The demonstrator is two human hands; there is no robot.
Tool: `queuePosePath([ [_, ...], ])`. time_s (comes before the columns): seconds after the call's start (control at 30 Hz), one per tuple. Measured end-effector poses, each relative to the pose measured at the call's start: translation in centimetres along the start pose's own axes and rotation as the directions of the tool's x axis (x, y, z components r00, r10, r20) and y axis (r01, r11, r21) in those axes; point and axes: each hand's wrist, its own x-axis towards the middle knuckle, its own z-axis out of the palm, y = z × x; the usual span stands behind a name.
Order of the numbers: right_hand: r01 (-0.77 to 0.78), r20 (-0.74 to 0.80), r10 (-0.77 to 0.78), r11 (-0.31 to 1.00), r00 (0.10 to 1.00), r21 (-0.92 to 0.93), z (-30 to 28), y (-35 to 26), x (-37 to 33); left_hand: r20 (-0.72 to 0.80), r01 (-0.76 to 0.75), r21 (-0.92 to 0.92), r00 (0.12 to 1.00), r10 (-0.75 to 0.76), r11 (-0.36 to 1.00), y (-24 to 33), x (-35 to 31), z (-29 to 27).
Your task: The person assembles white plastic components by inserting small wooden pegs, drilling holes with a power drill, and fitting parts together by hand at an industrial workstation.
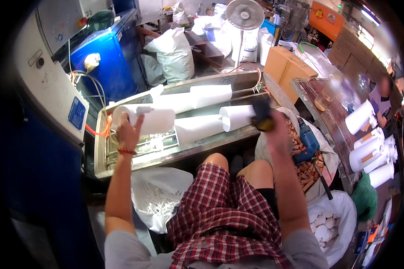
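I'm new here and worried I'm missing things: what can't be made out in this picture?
All in the head view:
Right hand and the dark object in it: blurred, so the object's exact kind is unclear.
Inside of the white cylinder at the left hand: hidden by its wall.
Contents of the tall white sack: hidden by its fabric.
Co-worker at right: too small and blurred for detail.

Grey short sleeves [125, 251], red plaid shorts [211, 215], red left-wrist bracelet [127, 151]
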Motion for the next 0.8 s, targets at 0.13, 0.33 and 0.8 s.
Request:
queuePosePath([
  [0.13, -0.235, 0.371, -0.103, 0.613, 0.923, 0.754, 14.4, -9.2, 2.3, -0.012, 0.082, -0.220, 0.996, -0.087, 0.972, 5.2, -3.0, 1.3],
  [0.33, 0.393, 0.089, -0.441, 0.861, 0.893, 0.323, 21.5, -16.9, 0.3, -0.076, 0.112, -0.498, 0.982, -0.172, 0.860, 6.0, -5.8, 0.9],
  [0.8, 0.508, 0.000, -0.509, 0.859, 0.861, -0.063, 19.8, -8.7, 6.8, -0.016, 0.144, -0.843, 0.957, -0.291, 0.518, 4.9, -7.8, -1.3],
])
